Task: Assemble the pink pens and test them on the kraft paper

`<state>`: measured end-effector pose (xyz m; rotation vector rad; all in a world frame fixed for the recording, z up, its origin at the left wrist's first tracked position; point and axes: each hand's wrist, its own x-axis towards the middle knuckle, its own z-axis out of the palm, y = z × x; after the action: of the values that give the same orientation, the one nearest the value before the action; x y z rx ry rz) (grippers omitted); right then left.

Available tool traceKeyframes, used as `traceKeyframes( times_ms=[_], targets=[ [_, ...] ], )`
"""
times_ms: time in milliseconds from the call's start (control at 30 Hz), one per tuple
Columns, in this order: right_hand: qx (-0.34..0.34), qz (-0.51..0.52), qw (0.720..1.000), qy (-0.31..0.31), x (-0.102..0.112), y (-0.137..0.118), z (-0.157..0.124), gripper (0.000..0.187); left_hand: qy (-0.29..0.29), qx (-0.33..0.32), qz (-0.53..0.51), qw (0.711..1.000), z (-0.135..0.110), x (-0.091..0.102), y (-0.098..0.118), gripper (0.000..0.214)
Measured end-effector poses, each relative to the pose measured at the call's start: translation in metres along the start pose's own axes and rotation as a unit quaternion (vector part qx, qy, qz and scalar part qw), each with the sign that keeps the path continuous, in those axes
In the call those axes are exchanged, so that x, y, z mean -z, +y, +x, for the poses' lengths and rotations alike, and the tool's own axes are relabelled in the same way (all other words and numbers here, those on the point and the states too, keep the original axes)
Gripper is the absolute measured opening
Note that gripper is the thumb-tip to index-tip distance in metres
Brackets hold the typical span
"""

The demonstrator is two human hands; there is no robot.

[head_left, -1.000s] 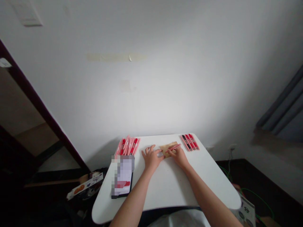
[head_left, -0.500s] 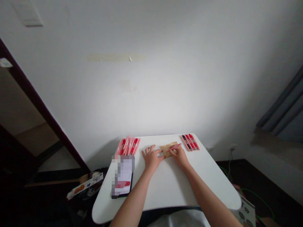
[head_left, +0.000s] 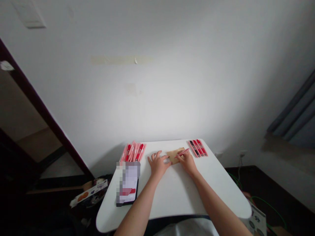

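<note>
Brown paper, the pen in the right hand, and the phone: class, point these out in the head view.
Brown paper (head_left: 173,154), head view: bare part left of the pen.
Pen (head_left: 183,151), head view: exposed part of its barrel.
Phone (head_left: 130,180), head view: middle of its screen.

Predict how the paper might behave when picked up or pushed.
The paper would probably bend easily, since it looks thin. It is likely light, being just a small sheet. If released and pushed, it may slide, as it lies on a smooth-looking table.

Home-like room with curtain (head_left: 295,114)
</note>
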<state>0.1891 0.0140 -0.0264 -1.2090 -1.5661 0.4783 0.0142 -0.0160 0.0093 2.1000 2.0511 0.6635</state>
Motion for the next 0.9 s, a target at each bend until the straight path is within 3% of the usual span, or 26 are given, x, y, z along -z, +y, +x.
traceKeyframes(
  times_ms=[200,333,433,533,667,800,900],
  targets=[
    [-0.031,0.146,0.988,0.033,0.006,-0.004,0.006,0.032,-0.003,0.0,-0.004,1.0,-0.001,0.002,0.001,0.036],
    [-0.08,0.159,0.98,0.089,0.011,-0.002,0.008,0.037,0.007,-0.008,-0.013,1.0,-0.001,-0.001,-0.001,0.035],
    [-0.103,0.215,0.967,0.092,0.012,0.001,0.008,0.032,0.017,-0.013,-0.02,1.0,0.0,-0.003,-0.003,0.034],
    [-0.121,0.317,0.936,0.093,0.01,0.0,0.01,0.024,0.022,-0.017,-0.025,0.999,0.0,-0.004,-0.005,0.034],
    [-0.131,0.361,0.919,0.083,0.014,-0.008,0.013,0.029,0.022,-0.02,-0.031,0.999,0.0,-0.004,-0.005,0.034],
    [-0.176,0.474,0.863,0.011,0.025,-0.019,0.011,0.041,0.017,-0.016,-0.027,0.999,-0.001,-0.003,-0.005,0.034],
    [-0.184,0.571,0.8,-0.017,0.031,-0.025,0.007,0.055,0.014,-0.017,-0.016,1.0,-0.001,-0.002,-0.004,0.033]
  ],
)
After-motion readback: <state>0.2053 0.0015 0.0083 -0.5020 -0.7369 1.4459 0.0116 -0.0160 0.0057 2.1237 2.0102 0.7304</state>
